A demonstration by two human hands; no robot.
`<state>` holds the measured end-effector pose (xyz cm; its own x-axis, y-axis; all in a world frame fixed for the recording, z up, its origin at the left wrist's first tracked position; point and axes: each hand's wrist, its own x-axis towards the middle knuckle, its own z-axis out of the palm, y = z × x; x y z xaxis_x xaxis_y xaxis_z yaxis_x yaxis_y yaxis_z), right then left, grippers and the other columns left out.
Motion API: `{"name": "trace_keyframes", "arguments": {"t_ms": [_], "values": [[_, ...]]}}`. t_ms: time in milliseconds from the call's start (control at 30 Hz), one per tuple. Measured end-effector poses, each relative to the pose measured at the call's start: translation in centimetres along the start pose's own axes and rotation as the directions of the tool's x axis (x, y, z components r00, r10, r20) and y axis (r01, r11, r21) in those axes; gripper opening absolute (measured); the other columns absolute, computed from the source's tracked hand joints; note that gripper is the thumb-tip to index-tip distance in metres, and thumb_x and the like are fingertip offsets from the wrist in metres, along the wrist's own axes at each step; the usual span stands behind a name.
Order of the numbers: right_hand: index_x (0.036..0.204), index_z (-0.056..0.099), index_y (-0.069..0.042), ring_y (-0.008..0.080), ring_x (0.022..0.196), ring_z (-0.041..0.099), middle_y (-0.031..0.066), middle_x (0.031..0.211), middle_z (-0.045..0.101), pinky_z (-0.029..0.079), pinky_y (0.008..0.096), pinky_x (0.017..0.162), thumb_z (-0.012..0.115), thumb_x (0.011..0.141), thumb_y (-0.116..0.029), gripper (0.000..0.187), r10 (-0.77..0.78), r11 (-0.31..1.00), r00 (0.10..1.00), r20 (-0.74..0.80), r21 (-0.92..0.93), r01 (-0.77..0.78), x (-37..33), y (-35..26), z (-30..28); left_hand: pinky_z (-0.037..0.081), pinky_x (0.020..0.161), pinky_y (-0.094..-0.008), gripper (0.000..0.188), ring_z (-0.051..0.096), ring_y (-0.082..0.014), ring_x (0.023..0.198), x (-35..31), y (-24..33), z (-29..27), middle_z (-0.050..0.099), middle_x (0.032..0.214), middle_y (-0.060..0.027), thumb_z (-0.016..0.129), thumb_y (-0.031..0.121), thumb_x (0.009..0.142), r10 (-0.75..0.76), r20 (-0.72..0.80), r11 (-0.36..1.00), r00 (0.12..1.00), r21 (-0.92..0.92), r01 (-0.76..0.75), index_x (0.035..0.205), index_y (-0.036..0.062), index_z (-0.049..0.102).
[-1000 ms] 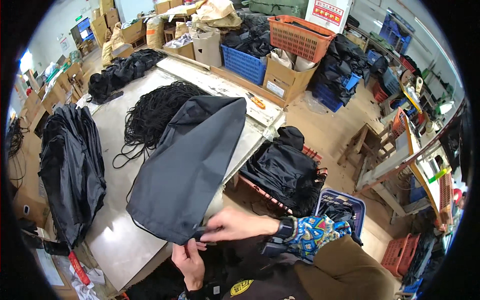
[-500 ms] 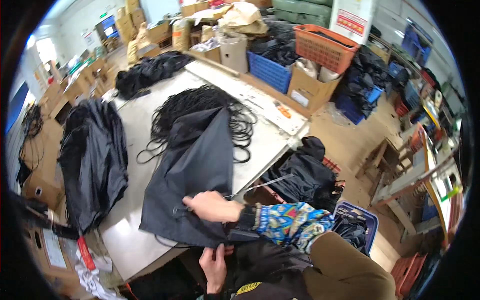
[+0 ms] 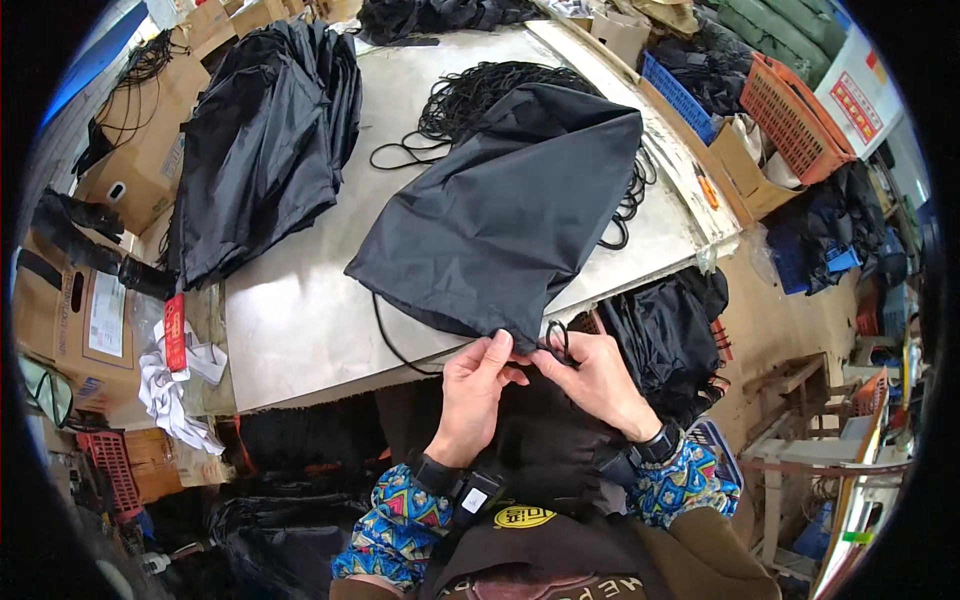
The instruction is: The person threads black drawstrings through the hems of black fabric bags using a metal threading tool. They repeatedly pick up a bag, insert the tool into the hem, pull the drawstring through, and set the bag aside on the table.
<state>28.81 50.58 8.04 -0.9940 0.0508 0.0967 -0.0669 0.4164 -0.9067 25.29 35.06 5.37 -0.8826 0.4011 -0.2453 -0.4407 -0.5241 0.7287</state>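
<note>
A black fabric drawstring bag (image 3: pixel 490 220) lies flat on the white-topped table, its near corner drawn over the front edge. My left hand (image 3: pixel 472 395) pinches that corner between thumb and fingers. Close beside it, my right hand (image 3: pixel 592 382) is closed on a black cord (image 3: pixel 557 338), which loops up over its fingers by the bag's corner. Another length of cord hangs from the bag's left side. Beyond the bag, partly under it, sits a heap of looped black cords (image 3: pixel 490 90). What the fingertips press together is partly hidden.
A stack of black bags (image 3: pixel 265 150) lies on the table's left. Orange-handled cutters (image 3: pixel 708 190) rest near the right edge. Below that edge, more black fabric (image 3: pixel 660 325) fills a crate. Cardboard boxes (image 3: pixel 100 320) stand at left; an orange basket (image 3: pixel 795 115) stands at far right.
My right hand has moved off the bag's face to its near corner, beside my left. A thin metal rod by it no longer shows. The bag is turned, and the view has tilted down.
</note>
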Motion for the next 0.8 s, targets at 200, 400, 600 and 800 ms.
{"name": "trace_keyframes", "arguments": {"t_ms": [200,400,600,800], "values": [[0.103,0.062,-0.001,0.0057,0.067,0.051,0.0038,0.08,0.063,0.042,0.0221,0.061,0.059,0.092,-0.017,0.02,0.118,0.899,0.983,0.141,0.406,-0.166,0.5,0.5,-0.3,0.05,0.065,-0.0294,0.014,0.063,-0.0164,0.081,-0.3,0.8,-0.2,0.066,0.088,-0.0074,0.055,0.015,0.094,0.005,0.019,0.994,1.0,-0.111,-0.002,0.093,0.0029,0.063],[0.106,0.057,-0.001,0.0067,0.063,0.047,0.003,0.084,0.058,0.038,0.0206,0.055,0.048,0.096,-0.007,0.015,0.104,0.933,0.994,-0.039,0.351,-0.084,-2.2,0.5,-1.3,0.049,0.062,-0.0265,0.012,0.062,-0.0131,0.073,0.4,1.2,-0.1,0.065,0.082,-0.0056,0.063,0.014,0.09,0.016,-0.041,0.99,0.999,-0.142,-0.022,0.084,0.0037,0.061],[0.1,0.061,0.003,0.0313,0.062,0.057,0.015,0.072,0.056,0.045,0.0357,0.054,0.061,0.083,0.002,0.017,-0.244,0.931,0.968,-0.058,-0.292,0.218,-3.1,-2.5,-1.3,0.047,0.059,-0.0251,0.013,0.059,-0.011,0.066,1.1,1.1,1.1,0.062,0.075,-0.0029,0.066,0.013,0.087,0.065,-0.109,0.987,0.992,-0.142,-0.08,0.079,0.0058,0.058],[0.1,0.061,0.002,0.0329,0.06,0.057,0.0155,0.071,0.055,0.044,0.0373,0.052,0.061,0.082,0.002,0.017,-0.219,0.938,0.973,-0.075,-0.289,0.189,-3.3,-2.0,-0.6,0.046,0.06,-0.0246,0.016,0.056,-0.0091,0.063,0.8,0.9,1.0,0.061,0.072,-0.0023,0.068,0.012,0.086,0.124,-0.118,0.992,0.985,0.027,-0.122,0.079,0.0037,0.057]]}}
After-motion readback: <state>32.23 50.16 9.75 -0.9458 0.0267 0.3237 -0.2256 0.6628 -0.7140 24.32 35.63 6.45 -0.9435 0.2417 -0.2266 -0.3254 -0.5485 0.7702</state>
